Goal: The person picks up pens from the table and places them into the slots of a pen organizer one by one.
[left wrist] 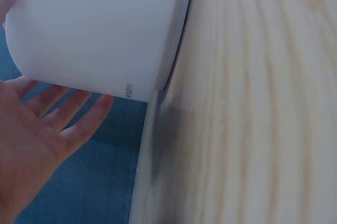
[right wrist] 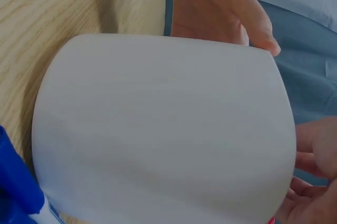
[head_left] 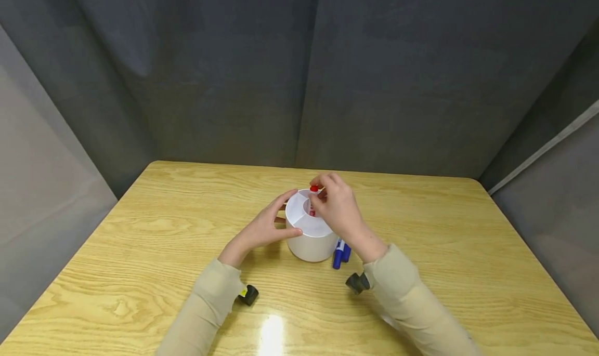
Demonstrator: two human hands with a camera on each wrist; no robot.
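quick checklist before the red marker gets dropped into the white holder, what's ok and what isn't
1. Right hand has the red marker: ok, its fingers pinch the red-capped end.
2. Marker is over the white holder, at an opening: ok, it points down into the centre hole.
3. Holder is steadied: ok, the left hand rests on its side with thumb and fingers at the rim.
4. Holder stands flat on the table: ok.
5. Room inside the hole for the marker: cannot tell, the hand hides it.
6. Blue markers lying by the base stay out of the way: ok, they are beside the holder.
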